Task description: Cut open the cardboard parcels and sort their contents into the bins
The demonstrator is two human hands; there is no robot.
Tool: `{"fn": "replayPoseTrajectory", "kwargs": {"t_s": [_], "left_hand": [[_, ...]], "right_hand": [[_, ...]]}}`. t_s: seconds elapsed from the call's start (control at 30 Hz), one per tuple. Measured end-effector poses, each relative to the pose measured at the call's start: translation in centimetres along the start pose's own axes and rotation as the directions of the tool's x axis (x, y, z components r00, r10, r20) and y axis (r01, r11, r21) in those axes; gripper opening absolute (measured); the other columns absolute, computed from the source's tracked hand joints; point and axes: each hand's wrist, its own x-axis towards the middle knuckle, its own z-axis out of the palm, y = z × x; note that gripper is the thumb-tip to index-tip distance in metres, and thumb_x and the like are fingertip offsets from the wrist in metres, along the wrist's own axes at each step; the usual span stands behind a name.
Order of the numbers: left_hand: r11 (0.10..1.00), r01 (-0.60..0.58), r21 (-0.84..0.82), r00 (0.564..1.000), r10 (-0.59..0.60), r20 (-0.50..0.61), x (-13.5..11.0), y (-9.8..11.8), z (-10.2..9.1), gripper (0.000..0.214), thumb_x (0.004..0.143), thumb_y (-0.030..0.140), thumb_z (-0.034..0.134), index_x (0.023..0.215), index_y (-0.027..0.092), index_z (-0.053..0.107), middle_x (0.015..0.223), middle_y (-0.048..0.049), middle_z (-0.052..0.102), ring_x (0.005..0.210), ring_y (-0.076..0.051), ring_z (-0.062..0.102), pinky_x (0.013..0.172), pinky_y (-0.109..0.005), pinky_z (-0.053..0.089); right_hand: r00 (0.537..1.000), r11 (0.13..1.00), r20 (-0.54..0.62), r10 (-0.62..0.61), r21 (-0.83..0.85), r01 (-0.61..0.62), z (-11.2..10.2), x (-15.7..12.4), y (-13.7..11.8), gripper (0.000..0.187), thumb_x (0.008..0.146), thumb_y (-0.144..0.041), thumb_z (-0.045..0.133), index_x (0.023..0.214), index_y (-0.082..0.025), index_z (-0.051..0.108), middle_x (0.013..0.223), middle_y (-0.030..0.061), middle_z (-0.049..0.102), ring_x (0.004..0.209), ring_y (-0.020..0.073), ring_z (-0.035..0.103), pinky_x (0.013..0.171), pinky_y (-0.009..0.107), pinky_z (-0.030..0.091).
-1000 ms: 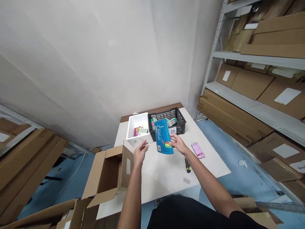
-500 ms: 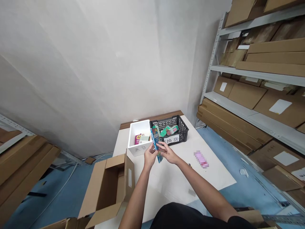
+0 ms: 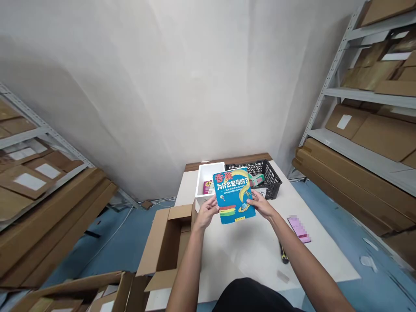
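A blue book (image 3: pixel 234 199) with a yellow banana and large lettering on its cover is held up over the table, cover facing me. My left hand (image 3: pixel 207 212) grips its left edge, and my right hand (image 3: pixel 261 203) grips its right edge with the thumb on the cover. Behind the book stand a white foam box (image 3: pixel 217 165) with a purple-and-yellow item (image 3: pixel 207 186) inside, and a black plastic crate (image 3: pixel 275 186) holding green packages (image 3: pixel 258 179). The book hides part of both containers.
An open cardboard box (image 3: pixel 159 236) sits at the table's left side. On the white table (image 3: pixel 247 260) to the right lie a yellow-and-black utility knife (image 3: pixel 284 255) and a blurred pink item (image 3: pixel 299 229). Shelves with cardboard boxes (image 3: pixel 380 138) flank both sides.
The book has turned from edge-on to showing its full front cover. Both hands now hold it by opposite sides, farther apart. My view has swung to the left.
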Motion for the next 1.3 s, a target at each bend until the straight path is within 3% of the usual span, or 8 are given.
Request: {"fn": "replayPoseTrajectory", "kwargs": {"t_s": [0.07, 0.2, 0.33, 0.47, 0.67, 0.77, 1.07, 1.3], "left_hand": [[0.999, -0.026, 0.042, 0.99, 0.032, -0.14, 0.6, -0.5, -0.5, 0.088, 0.069, 0.044, 0.092, 0.148, 0.021, 0.062, 0.133, -0.0169, 0.073, 0.124, -0.035, 0.069, 0.103, -0.051, 0.057], [0.977, -0.051, 0.208, 0.877, 0.144, -0.459, 2.2, -1.6, 0.9, 0.067, 0.072, 0.047, 0.089, 0.131, 0.018, 0.075, 0.126, -0.0144, 0.077, 0.124, -0.034, 0.069, 0.111, -0.05, 0.052], [0.959, -0.112, 0.259, 0.955, 0.176, -0.239, 3.1, -1.9, 4.9, 0.061, 0.078, 0.045, 0.083, 0.133, 0.02, 0.073, 0.13, -0.0092, 0.076, 0.124, -0.031, 0.07, 0.111, -0.045, 0.053], [0.932, -0.171, 0.321, 0.95, 0.243, -0.198, 3.2, -0.8, 5.6, 0.053, 0.082, 0.047, 0.078, 0.126, 0.017, 0.077, 0.122, -0.0097, 0.079, 0.116, -0.031, 0.073, 0.106, -0.044, 0.056], [0.968, -0.116, 0.223, 0.981, 0.146, -0.124, 3.0, 2.2, -0.5, 0.08, 0.075, 0.054, 0.087, 0.142, 0.016, 0.067, 0.123, -0.0122, 0.079, 0.116, -0.032, 0.073, 0.106, -0.049, 0.056], [0.979, -0.063, 0.196, 0.975, 0.102, -0.196, 3.7, 2.3, -3.4, 0.094, 0.07, 0.059, 0.089, 0.148, 0.015, 0.061, 0.123, -0.0135, 0.079, 0.117, -0.033, 0.072, 0.104, -0.05, 0.058], [0.922, -0.036, 0.385, 0.89, 0.205, -0.407, 9.0, -1.6, -10.3, 0.065, 0.078, 0.035, 0.079, 0.141, 0.02, 0.069, 0.127, -0.0103, 0.076, 0.106, -0.026, 0.074, 0.096, -0.041, 0.06], [0.862, 0.046, 0.504, 0.777, 0.287, -0.561, 16.4, -0.1, -13.1, 0.069, 0.088, 0.016, 0.061, 0.156, 0.017, 0.051, 0.141, -0.0139, 0.068, 0.135, -0.027, 0.061, 0.115, -0.043, 0.049]], "right_hand": [[1.0, 1.0, 0.014, -0.01, 0.022, 0.009, 0.6, 0.3, -0.3, 0.061, 0.073, -0.041, 0.091, 0.125, -0.028, 0.06, 0.117, 0.0065, 0.076, 0.105, 0.0267, 0.075, 0.092, 0.043, 0.061], [0.992, 0.994, -0.067, -0.105, -0.047, 0.102, 2.9, 1.4, 0.1, 0.049, 0.073, -0.042, 0.091, 0.11, -0.027, 0.061, 0.112, 0.0047, 0.077, 0.102, 0.0265, 0.075, 0.091, 0.044, 0.062], [0.975, 0.96, 0.055, -0.214, -0.174, 0.221, 5.9, 2.9, 2.0, 0.054, 0.075, -0.041, 0.09, 0.121, -0.029, 0.065, 0.14, 0.0076, 0.067, 0.133, 0.029, 0.061, 0.111, 0.049, 0.051], [0.959, 0.94, 0.189, -0.211, -0.231, 0.252, 6.6, 4.5, 3.5, 0.056, 0.082, -0.045, 0.083, 0.134, -0.029, 0.067, 0.164, 0.0089, 0.047, 0.155, 0.0315, 0.037, 0.124, 0.052, 0.035], [0.978, 0.958, -0.14, -0.152, -0.264, 0.111, 2.8, 7.4, 3.3, 0.083, 0.073, -0.043, 0.088, 0.148, -0.035, 0.054, 0.144, 0.0088, 0.064, 0.131, 0.0301, 0.061, 0.109, 0.053, 0.049], [0.991, 0.984, -0.109, -0.072, -0.168, 0.053, 1.9, 8.3, 3.6, 0.076, 0.07, -0.042, 0.089, 0.139, -0.029, 0.059, 0.117, 0.0076, 0.074, 0.103, 0.0268, 0.073, 0.092, 0.045, 0.058], [0.965, 0.98, -0.221, -0.144, -0.164, 0.109, 4.4, 14.3, 7.3, 0.065, 0.066, -0.043, 0.087, 0.125, -0.024, 0.066, 0.094, 0.0037, 0.076, 0.087, 0.0246, 0.074, 0.08, 0.036, 0.058], [0.916, 0.93, -0.331, -0.228, -0.352, 0.105, 4.3, 24.0, 6.2, 0.068, 0.073, -0.038, 0.074, 0.138, -0.022, 0.06, 0.095, 0.0027, 0.073, 0.085, 0.0207, 0.071, 0.083, 0.035, 0.057]]}}
